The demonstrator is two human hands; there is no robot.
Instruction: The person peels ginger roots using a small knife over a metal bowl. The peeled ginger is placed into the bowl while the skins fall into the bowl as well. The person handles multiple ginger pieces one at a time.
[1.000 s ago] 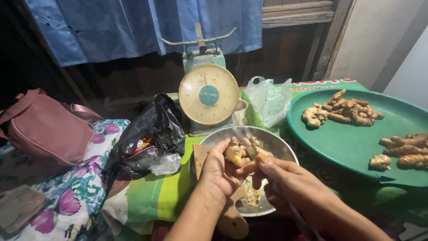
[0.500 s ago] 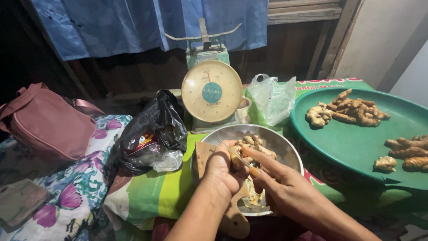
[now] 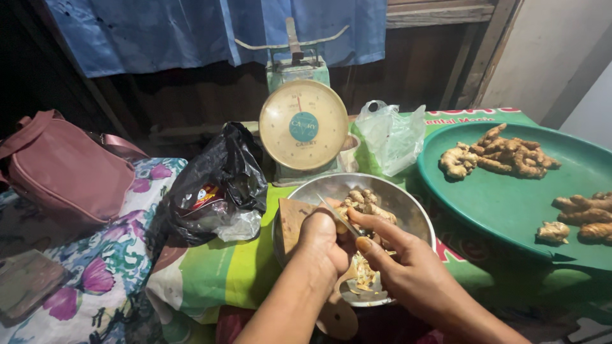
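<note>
Left hand (image 3: 322,239) grips a root over the bowl (image 3: 408,210); right hand (image 3: 408,274) clasps a knife (image 3: 335,213). The blade, close to the left fingers, could slip and cut them.

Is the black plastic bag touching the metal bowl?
Apart. The head view shows a strip of green cloth plainly visible between the black plastic bag and the rim of the metal bowl, with no overlap.

Dim room, lit from the front. Blue fabric curtain (image 3: 210,32) hangs beyond the hands, dark wooden plank wall (image 3: 408,70) under it, pale plaster wall (image 3: 548,51) far right.
</note>
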